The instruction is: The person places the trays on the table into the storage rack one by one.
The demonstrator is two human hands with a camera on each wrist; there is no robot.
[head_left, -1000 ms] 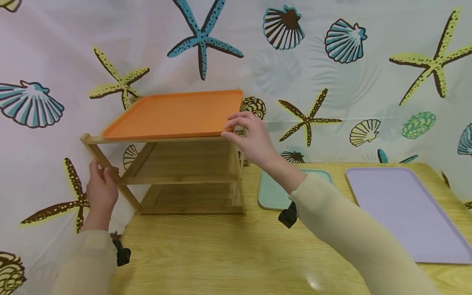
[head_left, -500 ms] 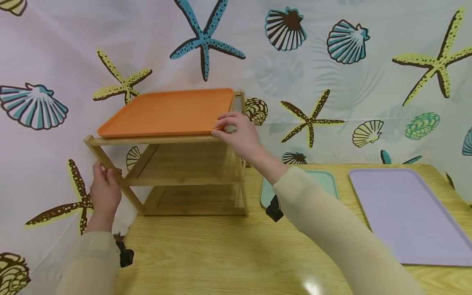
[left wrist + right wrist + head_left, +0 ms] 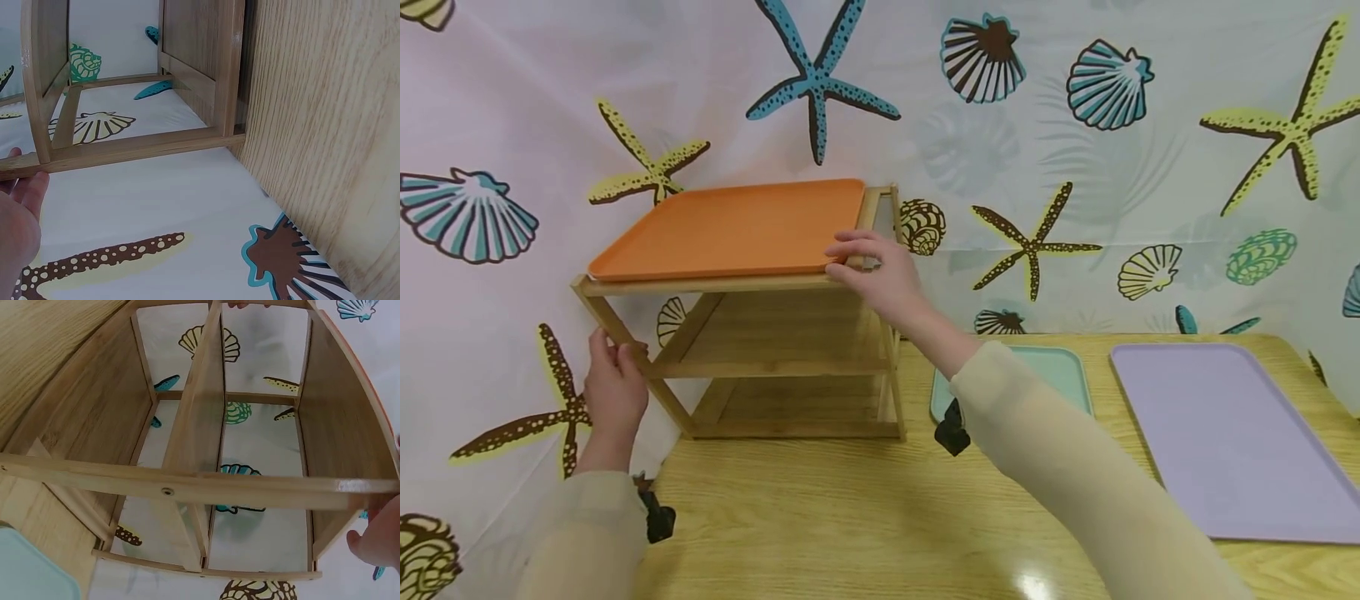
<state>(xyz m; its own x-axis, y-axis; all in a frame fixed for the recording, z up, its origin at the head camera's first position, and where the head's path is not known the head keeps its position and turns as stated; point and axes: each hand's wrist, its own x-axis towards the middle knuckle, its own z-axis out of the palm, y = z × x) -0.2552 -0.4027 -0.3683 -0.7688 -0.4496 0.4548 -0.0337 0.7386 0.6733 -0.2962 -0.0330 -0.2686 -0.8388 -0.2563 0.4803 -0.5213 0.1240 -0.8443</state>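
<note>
An orange tray (image 3: 737, 229) lies on the top shelf of a three-tier wooden rack (image 3: 767, 367). Its left end reaches the rack's left edge, while a strip of bare shelf shows at the right. My right hand (image 3: 883, 275) pinches the tray's front right corner between thumb and fingers. In the right wrist view, that hand (image 3: 381, 540) appears only in part at the right edge. My left hand (image 3: 615, 387) grips the rack's left front post, with the fingers partly hidden behind it. The left wrist view shows this hand (image 3: 22, 215) around the post at the lower left.
On the wooden table (image 3: 820, 517) right of the rack lies a mint green tray (image 3: 1052, 367), partly covered by my right forearm. A larger lilac tray (image 3: 1232, 442) lies farther right. A curtain (image 3: 880, 142) printed with shells and starfish hangs behind and at the left.
The orange tray has slid left along the top shelf, with my right hand moving along at its corner. My left hand stays on the post. The head view has shifted slightly.
</note>
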